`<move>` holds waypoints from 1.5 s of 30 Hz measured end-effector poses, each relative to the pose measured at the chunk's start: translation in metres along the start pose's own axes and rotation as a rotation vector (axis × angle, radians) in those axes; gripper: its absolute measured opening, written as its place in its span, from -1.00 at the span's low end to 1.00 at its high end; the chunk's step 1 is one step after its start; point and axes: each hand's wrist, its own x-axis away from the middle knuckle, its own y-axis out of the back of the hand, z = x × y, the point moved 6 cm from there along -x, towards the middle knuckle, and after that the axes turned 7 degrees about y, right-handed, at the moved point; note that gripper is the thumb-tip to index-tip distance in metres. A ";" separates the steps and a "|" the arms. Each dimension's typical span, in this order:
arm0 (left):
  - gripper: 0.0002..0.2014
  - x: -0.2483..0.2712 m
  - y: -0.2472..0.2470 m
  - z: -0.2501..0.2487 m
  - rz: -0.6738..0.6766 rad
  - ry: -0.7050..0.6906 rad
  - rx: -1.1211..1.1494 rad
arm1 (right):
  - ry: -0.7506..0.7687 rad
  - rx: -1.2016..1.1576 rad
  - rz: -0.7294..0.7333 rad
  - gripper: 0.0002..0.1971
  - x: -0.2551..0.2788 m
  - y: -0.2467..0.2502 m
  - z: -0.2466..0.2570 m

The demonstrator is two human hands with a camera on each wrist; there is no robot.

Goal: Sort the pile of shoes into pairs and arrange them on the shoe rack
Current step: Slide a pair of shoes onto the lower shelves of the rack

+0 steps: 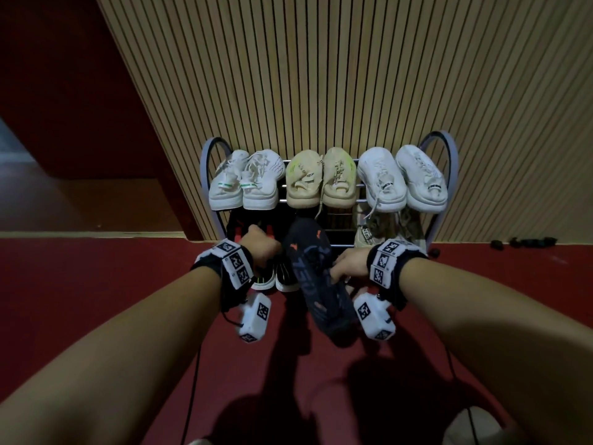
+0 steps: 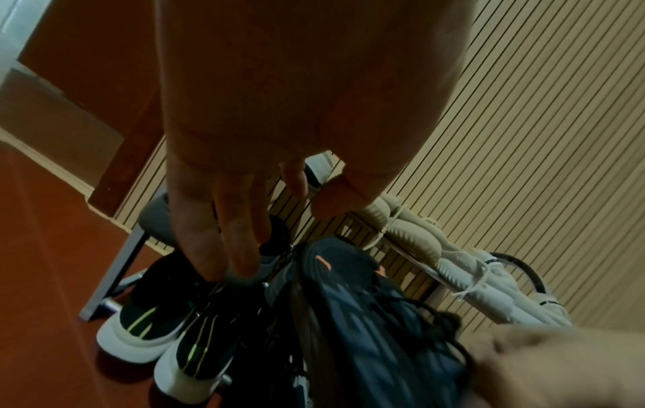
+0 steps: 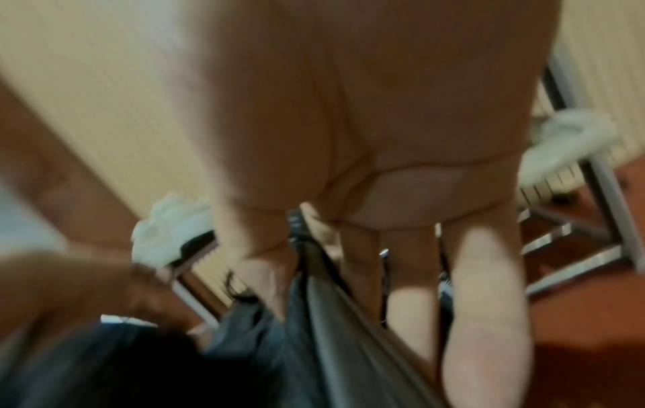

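Note:
My right hand (image 1: 349, 264) grips a dark blue shoe with orange marks (image 1: 317, 274), held tilted in front of the middle of the rack's lower shelf. The right wrist view, blurred, shows my thumb on one side of that shoe (image 3: 331, 345) and my fingers on the other. My left hand (image 1: 260, 252) reaches to the lower shelf's left end. In the left wrist view its straight fingers (image 2: 237, 248) touch the collar of a black shoe (image 2: 157, 317) with a white sole, one of a pair (image 1: 272, 277). The dark blue shoe (image 2: 366, 317) lies right beside that pair.
The metal shoe rack (image 1: 444, 149) stands against a slatted wooden wall. Its top shelf holds a white-and-green pair (image 1: 244, 184), a beige pair (image 1: 321, 181) and a white pair (image 1: 404, 178). Patterned beige shoes (image 1: 375, 232) sit lower right. Small dark objects (image 1: 526, 242) lie on the red floor.

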 end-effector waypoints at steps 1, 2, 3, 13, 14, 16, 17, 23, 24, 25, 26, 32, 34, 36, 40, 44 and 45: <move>-0.47 0.005 -0.005 0.000 0.063 0.004 0.001 | -0.020 -0.099 0.020 -0.79 -0.003 -0.002 0.000; -0.59 0.012 -0.012 -0.001 0.142 0.011 0.014 | -0.034 -0.177 0.030 -0.81 -0.005 -0.004 0.000; -0.77 0.022 -0.018 -0.004 0.223 0.012 0.037 | -0.041 -0.241 0.029 -0.81 -0.009 -0.005 0.001; -0.61 0.017 -0.034 -0.009 0.269 -0.140 0.207 | -0.035 -0.472 -0.108 -0.84 -0.044 -0.010 0.019; -0.62 0.013 -0.033 -0.007 0.260 -0.138 0.230 | -0.031 -0.486 -0.118 -0.82 -0.047 -0.010 0.021; -0.64 0.011 -0.033 -0.007 0.300 -0.130 0.266 | -0.019 -0.523 -0.137 -0.72 -0.053 -0.009 0.025; -0.65 0.008 -0.036 -0.006 0.335 -0.129 0.262 | -0.015 -0.536 -0.146 -0.70 -0.056 -0.008 0.027; 0.21 -0.020 -0.049 0.003 0.191 -0.163 -0.172 | 0.008 -0.657 -0.147 -0.62 -0.080 -0.007 0.035; 0.17 -0.020 -0.046 0.001 0.138 -0.169 -0.222 | 0.010 -0.678 -0.159 -0.61 -0.084 -0.007 0.037; 0.09 -0.021 -0.045 0.000 0.106 -0.174 -0.264 | 0.012 -0.701 -0.164 -0.59 -0.087 -0.007 0.038; 0.01 -0.027 -0.045 0.000 0.093 -0.167 -0.299 | 0.011 -0.726 -0.169 -0.57 -0.090 -0.007 0.039; -0.05 -0.055 -0.034 -0.016 0.070 -0.230 -0.219 | 0.030 -0.772 -0.161 -0.69 -0.094 0.015 0.037; -0.01 -0.063 -0.033 -0.018 0.056 -0.239 -0.184 | -0.014 -0.698 -0.225 -0.67 -0.099 0.028 0.028; 0.00 -0.072 -0.030 -0.018 0.042 -0.227 -0.135 | -0.046 -0.607 -0.370 -0.65 -0.108 0.038 0.016; -0.05 -0.087 -0.024 -0.014 -0.005 -0.170 -0.064 | 0.036 -0.471 -0.486 -0.42 -0.127 0.034 -0.003; -0.08 -0.099 -0.027 -0.005 -0.045 -0.120 -0.003 | 0.055 -0.531 -0.501 -0.47 -0.141 0.018 0.002; -0.08 -0.102 -0.028 -0.002 -0.049 -0.115 0.003 | 0.051 -0.562 -0.494 -0.49 -0.145 0.014 0.006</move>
